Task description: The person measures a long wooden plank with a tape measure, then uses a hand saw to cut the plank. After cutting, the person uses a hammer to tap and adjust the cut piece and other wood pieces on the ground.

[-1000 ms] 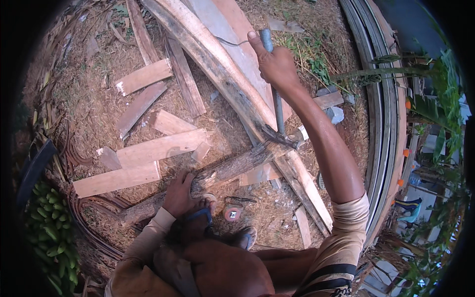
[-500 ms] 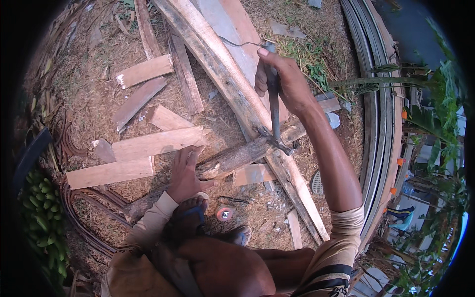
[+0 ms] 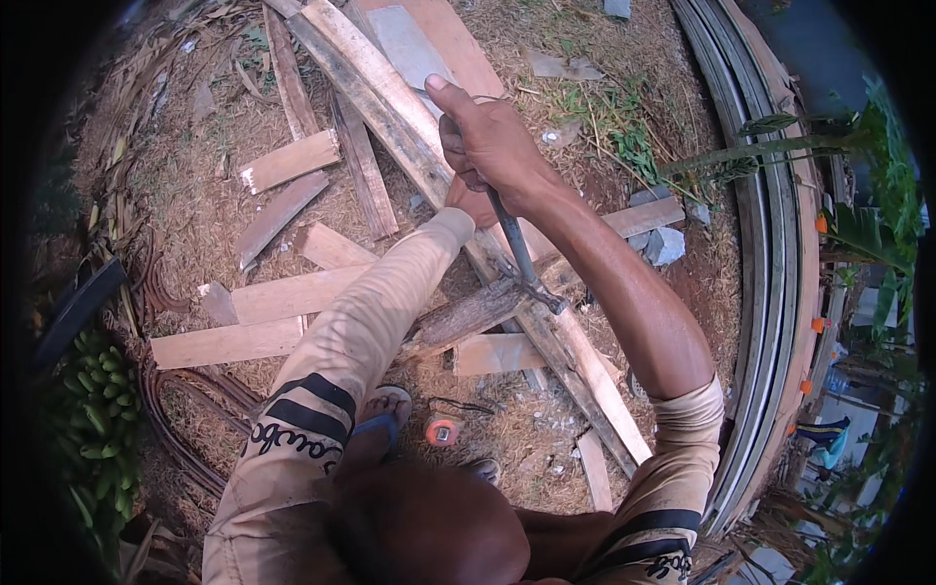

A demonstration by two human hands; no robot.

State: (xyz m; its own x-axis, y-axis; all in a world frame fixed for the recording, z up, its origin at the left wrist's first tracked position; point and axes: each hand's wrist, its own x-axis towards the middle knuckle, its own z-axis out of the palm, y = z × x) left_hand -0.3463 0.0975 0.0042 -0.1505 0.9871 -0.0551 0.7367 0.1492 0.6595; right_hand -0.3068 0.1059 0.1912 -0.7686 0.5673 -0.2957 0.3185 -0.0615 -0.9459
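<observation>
My right hand (image 3: pixel 487 146) is wrapped round the handle of a claw hammer (image 3: pixel 517 244). The hammer stands head-down, its head on a long wooden beam (image 3: pixel 429 161), close to where the beam crosses a rough log (image 3: pixel 468 317). My left arm reaches across to the beam. Just below my right hand, my left hand (image 3: pixel 471 202) is at the beam; its fingers are hidden, so I cannot see what they grip.
Several short planks (image 3: pixel 229 343) lie on the dry grass at left. A red tape measure (image 3: pixel 442 431) sits by my feet. Green bananas (image 3: pixel 97 390) and bent rusty rods (image 3: pixel 161 409) are at far left. Long stacked boards (image 3: pixel 751 292) run along the right.
My left hand has left the short planks and log end and reached forward to the beam. My right hand has moved left, tilting the hammer handle leftward.
</observation>
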